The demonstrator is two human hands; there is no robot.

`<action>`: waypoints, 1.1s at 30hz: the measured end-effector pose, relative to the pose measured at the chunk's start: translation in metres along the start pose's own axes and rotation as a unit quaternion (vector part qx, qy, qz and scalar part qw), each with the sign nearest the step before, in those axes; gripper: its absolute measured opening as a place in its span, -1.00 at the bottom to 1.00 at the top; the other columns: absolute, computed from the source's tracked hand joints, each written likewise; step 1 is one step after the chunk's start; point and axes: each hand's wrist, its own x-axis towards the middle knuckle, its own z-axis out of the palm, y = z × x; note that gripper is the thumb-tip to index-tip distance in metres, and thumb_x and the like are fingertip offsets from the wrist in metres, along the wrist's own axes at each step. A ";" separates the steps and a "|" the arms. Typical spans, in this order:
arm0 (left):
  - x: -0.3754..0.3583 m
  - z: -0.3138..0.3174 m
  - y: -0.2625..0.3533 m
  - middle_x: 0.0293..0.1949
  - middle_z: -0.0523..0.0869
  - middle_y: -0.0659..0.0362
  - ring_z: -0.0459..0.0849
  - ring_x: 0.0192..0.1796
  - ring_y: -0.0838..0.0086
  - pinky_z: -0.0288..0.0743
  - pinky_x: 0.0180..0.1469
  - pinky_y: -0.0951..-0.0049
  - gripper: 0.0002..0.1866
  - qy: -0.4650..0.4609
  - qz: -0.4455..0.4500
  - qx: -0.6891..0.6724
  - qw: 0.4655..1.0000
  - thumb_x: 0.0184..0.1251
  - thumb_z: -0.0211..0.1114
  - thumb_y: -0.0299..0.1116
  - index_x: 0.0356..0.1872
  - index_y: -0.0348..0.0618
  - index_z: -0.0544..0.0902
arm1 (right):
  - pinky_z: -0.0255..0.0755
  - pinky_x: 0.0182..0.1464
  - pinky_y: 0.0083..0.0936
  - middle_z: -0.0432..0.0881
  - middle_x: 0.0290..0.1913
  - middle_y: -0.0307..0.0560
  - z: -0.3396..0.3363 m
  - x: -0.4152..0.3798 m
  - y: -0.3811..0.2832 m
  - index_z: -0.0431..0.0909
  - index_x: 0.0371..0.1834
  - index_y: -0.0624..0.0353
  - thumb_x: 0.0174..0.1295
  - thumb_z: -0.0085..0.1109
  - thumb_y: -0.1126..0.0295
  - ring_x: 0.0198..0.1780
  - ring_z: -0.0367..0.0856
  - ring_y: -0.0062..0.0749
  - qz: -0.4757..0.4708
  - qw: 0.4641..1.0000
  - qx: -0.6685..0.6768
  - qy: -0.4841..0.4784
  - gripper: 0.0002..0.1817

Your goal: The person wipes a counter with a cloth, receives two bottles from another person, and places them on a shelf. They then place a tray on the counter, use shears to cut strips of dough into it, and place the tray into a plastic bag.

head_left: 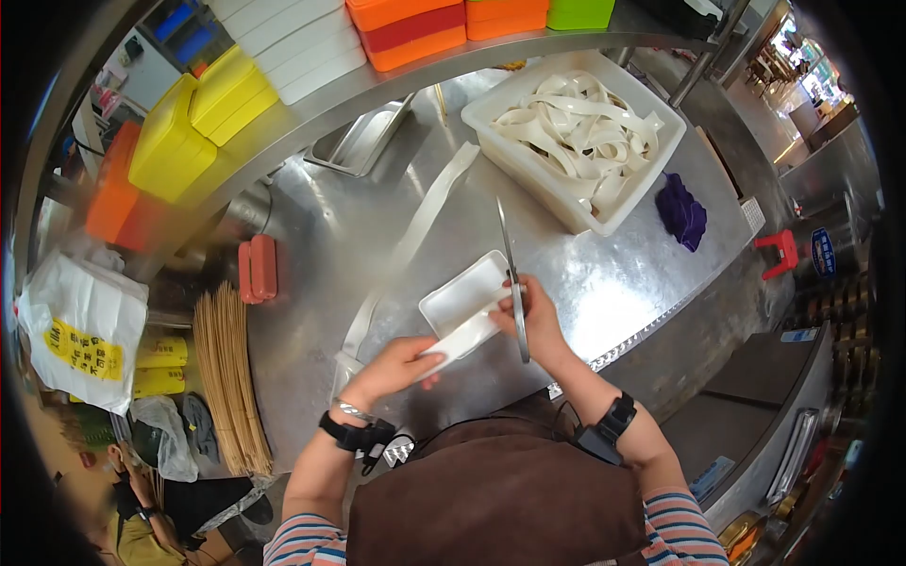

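Over the steel table, my left hand [394, 368] is closed on one end of a flat white strip [464, 341]. The strip's other end reaches my right hand [536, 316], which is closed round a long metal knife [510, 255]; the blade points away from me. Just beyond the strip lies a small white rectangular tray [462, 294], partly hidden by it. A longer white strip [425, 212] stretches across the table to the left. At the back, a large white bin [590, 222] holds a tangled heap of white strips [585, 123].
A purple cloth [681, 213] lies right of the bin. Bamboo sticks [226, 377] and red blocks [258, 269] are at the left, a metal pan [363, 141] at the back. Stacked coloured boxes [406, 33] stand on a shelf. Another person's arm [142, 486] shows at lower left.
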 end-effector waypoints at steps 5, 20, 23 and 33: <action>0.000 -0.020 -0.022 -0.58 0.52 0.33 0.44 -0.59 0.69 0.34 -0.52 0.63 -0.77 0.080 -0.075 0.030 0.994 0.44 0.12 -0.26 -0.25 -0.24 0.59 | 0.40 -0.33 -0.48 0.57 -0.44 -0.11 -0.014 0.025 0.001 0.44 -0.05 0.23 0.10 0.35 0.30 -0.39 0.55 -0.45 -0.039 0.993 -0.053 0.095 -0.59; 0.031 -0.011 -0.014 -0.59 0.51 0.30 0.41 -0.61 0.65 0.29 -0.54 0.61 -0.72 0.058 -0.077 -0.013 0.995 0.41 0.14 -0.23 -0.40 -0.23 0.58 | 0.21 -0.58 -0.73 0.41 -0.53 -0.35 -0.017 -0.064 0.002 0.45 -0.09 0.14 0.23 0.16 -0.12 -0.59 0.29 -0.73 0.332 0.894 -0.019 -0.302 -0.48; 0.032 -0.013 -0.014 -0.59 0.51 0.30 0.42 -0.61 0.66 0.30 -0.54 0.62 -0.72 0.051 -0.084 -0.011 0.995 0.41 0.15 -0.23 -0.40 -0.24 0.59 | 0.25 -0.57 -0.73 0.43 -0.53 -0.35 -0.002 -0.057 -0.002 0.47 -0.13 0.09 0.29 0.12 -0.05 -0.60 0.32 -0.74 0.316 0.903 -0.015 -0.290 -0.58; 0.039 -0.014 -0.011 -0.59 0.52 0.32 0.41 -0.64 0.67 0.29 -0.56 0.62 -0.74 0.030 -0.090 -0.001 0.996 0.41 0.14 -0.24 -0.37 -0.23 0.59 | 0.19 -0.66 -0.72 0.40 -0.64 -0.36 0.001 -0.058 0.009 0.52 -0.17 0.17 0.27 0.23 0.14 -0.71 0.28 -0.72 0.274 0.927 0.001 -0.255 -0.68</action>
